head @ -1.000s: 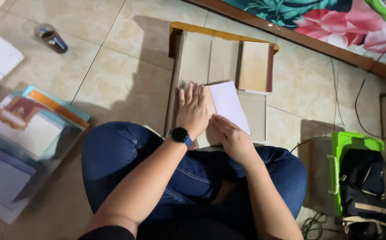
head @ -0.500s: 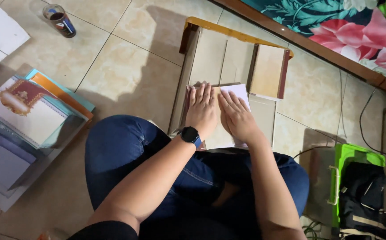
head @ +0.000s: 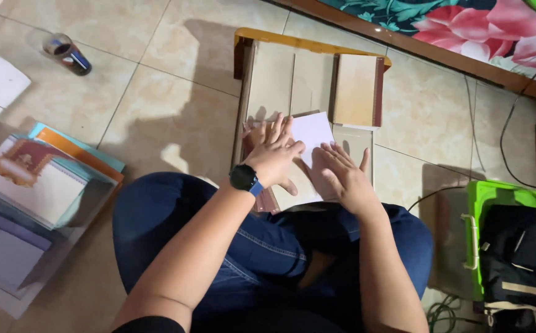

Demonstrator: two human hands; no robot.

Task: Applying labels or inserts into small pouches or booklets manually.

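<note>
I sit cross-legged on a tiled floor. A white sheet of paper (head: 312, 131) lies on a dark red book cover (head: 266, 200), which rests on a flat wooden board (head: 271, 74) before my knees. My left hand (head: 274, 154), a black watch on its wrist, presses flat on the cover and the paper's left edge. My right hand (head: 345, 179) lies flat, fingers spread, on the paper's lower right part. A tan book block with a dark red spine (head: 357, 90) sits on the board's far right.
A stack of printed sheets and coloured folders (head: 39, 185) lies at the left. A small dark jar (head: 65, 52) lies on the tiles at top left. A green box with black contents (head: 508, 240) and cables are at the right. A floral cloth (head: 465, 24) runs along the top.
Both hands have slid on the paper: the left moved left onto the cover's edge, the right moved down and right. The view has shifted slightly.
</note>
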